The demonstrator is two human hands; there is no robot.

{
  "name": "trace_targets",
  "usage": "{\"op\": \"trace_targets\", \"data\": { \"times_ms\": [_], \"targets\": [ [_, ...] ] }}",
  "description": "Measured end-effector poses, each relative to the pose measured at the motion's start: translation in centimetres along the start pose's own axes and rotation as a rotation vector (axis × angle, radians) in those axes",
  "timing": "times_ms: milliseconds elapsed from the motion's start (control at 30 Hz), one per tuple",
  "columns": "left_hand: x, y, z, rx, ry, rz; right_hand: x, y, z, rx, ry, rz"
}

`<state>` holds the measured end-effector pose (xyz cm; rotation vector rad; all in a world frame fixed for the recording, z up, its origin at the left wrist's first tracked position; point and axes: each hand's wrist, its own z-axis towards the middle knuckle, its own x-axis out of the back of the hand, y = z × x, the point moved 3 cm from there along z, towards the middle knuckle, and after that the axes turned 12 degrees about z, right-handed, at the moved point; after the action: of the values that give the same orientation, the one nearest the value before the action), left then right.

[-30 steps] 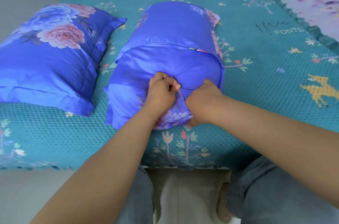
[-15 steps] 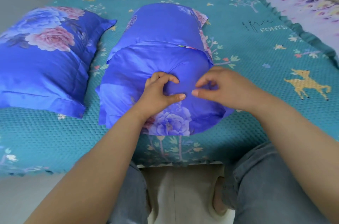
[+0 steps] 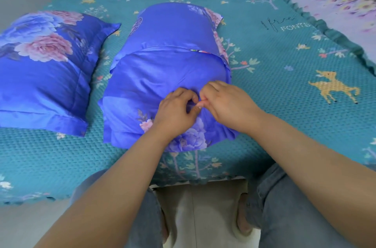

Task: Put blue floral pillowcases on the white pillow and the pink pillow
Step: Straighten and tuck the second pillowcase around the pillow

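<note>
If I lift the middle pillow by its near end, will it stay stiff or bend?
The middle pillow is plump and already creased across, so it would probably sag. Its case looks glossy, so it may slip. Both the left hand and right hand pinch the fabric, which bunches easily.

Both hands' grip (image 3: 198,103) on pillowcase (image 3: 162,77)

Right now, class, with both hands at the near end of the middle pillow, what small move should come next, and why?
Probably tug the pinched fabric toward the near edge. Both the left hand and right hand pinch the bunched pillowcase, and its flap still sits loosely across the middle.
</note>
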<state>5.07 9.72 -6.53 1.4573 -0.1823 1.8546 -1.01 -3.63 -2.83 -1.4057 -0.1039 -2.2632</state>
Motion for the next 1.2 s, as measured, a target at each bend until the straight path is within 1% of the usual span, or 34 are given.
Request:
{"op": "trace_targets", "data": {
  "times_ms": [100, 167, 200, 233, 267, 300, 333, 367, 400, 433, 467, 500, 533, 567, 600, 633, 667, 733, 767, 800, 833, 867, 900, 933, 967, 1000, 1033, 1067, 1100, 1133, 1200],
  "targets": [
    [-0.7, -0.9, 0.1, 0.012, -0.103, -0.033, 0.7, -2.3, 2.0, 0.031, 0.067, 0.121],
    [-0.8, -1.2, 0.2, 0.053, -0.134, 0.024, -0.4, -3.4, 3.0, 0.029, -0.007, 0.095],
    [-0.8, -1.4, 0.3, 0.065, -0.114, 0.023, -1.2, -3.2, 2.8, -0.012, -0.053, 0.084],
    [-0.5, -1.4, 0.1, 0.067, -0.08, -0.023, -2.0, -2.5, 2.3, -0.079, -0.043, 0.072],
    [0.0, -1.3, 0.0, 0.044, -0.027, -0.07, -2.3, -1.2, 1.5, -0.186, 0.024, 0.063],
    [0.6, -1.1, -0.2, 0.014, 0.03, -0.088, -2.4, 0.2, 0.8, -0.33, 0.116, 0.064],
    [1.5, -1.1, -0.3, -0.019, 0.097, -0.046, -2.7, 1.6, 0.2, -0.506, 0.159, 0.105],
    [2.4, -1.3, -0.4, -0.043, 0.173, 0.028, -2.9, 2.6, -0.5, -0.677, 0.141, 0.193],
    [3.2, -1.8, -0.4, -0.041, 0.263, 0.135, -3.3, 3.4, -1.1, -0.842, 0.083, 0.357],
    [4.3, -2.4, -0.4, 0.015, 0.354, 0.253, -3.7, 4.1, -1.4, -0.975, 0.037, 0.591],
    [5.3, -3.4, -0.5, 0.13, 0.418, 0.347, -4.3, 4.7, -1.8, -1.071, 0.007, 0.851],
    [6.2, -4.8, -0.6, 0.297, 0.437, 0.396, -4.5, 5.1, -2.0, -1.108, -0.023, 1.034],
    [7.0, -6.5, -0.8, 0.489, 0.394, 0.368, -4.3, 5.3, -2.1, -1.08, -0.062, 1.122],
    [7.5, -8.1, -1.0, 0.666, 0.316, 0.238, -4.1, 5.4, -2.0, -1.006, -0.08, 1.156],
    [7.8, -9.2, -1.1, 0.786, 0.236, 0.054, -3.9, 5.5, -1.6, -0.91, -0.05, 1.162],
    [7.5, -10.2, -1.2, 0.846, 0.176, -0.1, -3.5, 5.2, -1.1, -0.813, 0.015, 1.168],
    [7.2, -10.7, -1.1, 0.856, 0.148, -0.187, -2.6, 4.9, -0.5, -0.728, 0.098, 1.145],
    [6.7, -10.3, -1.2, 0.81, 0.173, -0.364, -0.4, 5.3, 0.5, -0.593, 0.294, 0.98],
    [6.2, -9.4, -1.4, 0.768, 0.163, -0.477, 0.7, 6.5, 0.6, -0.574, 0.385, 0.84],
    [5.4, -8.0, -1.3, 0.698, 0.115, -0.541, 1.8, 8.2, 0.4, -0.612, 0.453, 0.656],
    [4.4, -6.5, -1.3, 0.595, 0.048, -0.543, 2.9, 9.9, -0.3, -0.723, 0.48, 0.444],
    [3.9, -5.0, -1.5, 0.474, -0.009, -0.487, 3.8, 11.1, -0.8, -0.837, 0.475, 0.236],
    [3.0, -3.6, -1.5, 0.357, -0.036, -0.431, 4.5, 11.6, -1.4, -0.894, 0.479, 0.093],
    [2.5, -2.6, -1.4, 0.272, -0.022, -0.382, 4.6, 11.2, -1.5, -0.849, 0.508, 0.05],
    [2.0, -2.0, -1.4, 0.23, 0.02, -0.342, 4.3, 9.8, -1.1, -0.719, 0.518, 0.088],
    [1.8, -1.7, -1.4, 0.227, 0.071, -0.315, 3.4, 7.9, -0.5, -0.556, 0.484, 0.177],
    [1.7, -1.6, -1.5, 0.254, 0.131, -0.296, 2.3, 5.7, -0.2, -0.411, 0.408, 0.259],
    [1.6, -1.9, -1.7, 0.301, 0.164, -0.271, 1.0, 3.5, 0.0, -0.306, 0.318, 0.308],
    [1.5, -2.3, -1.9, 0.342, 0.173, -0.234, -0.3, 1.7, 0.1, -0.23, 0.243, 0.303],
    [1.3, -2.8, -2.0, 0.376, 0.151, -0.186, -1.3, 0.5, 0.0, -0.175, 0.2, 0.259],
    [0.6, -3.8, -2.3, 0.424, 0.074, -0.106, -3.0, -0.8, -0.3, -0.118, 0.192, 0.163]
  ]
}}
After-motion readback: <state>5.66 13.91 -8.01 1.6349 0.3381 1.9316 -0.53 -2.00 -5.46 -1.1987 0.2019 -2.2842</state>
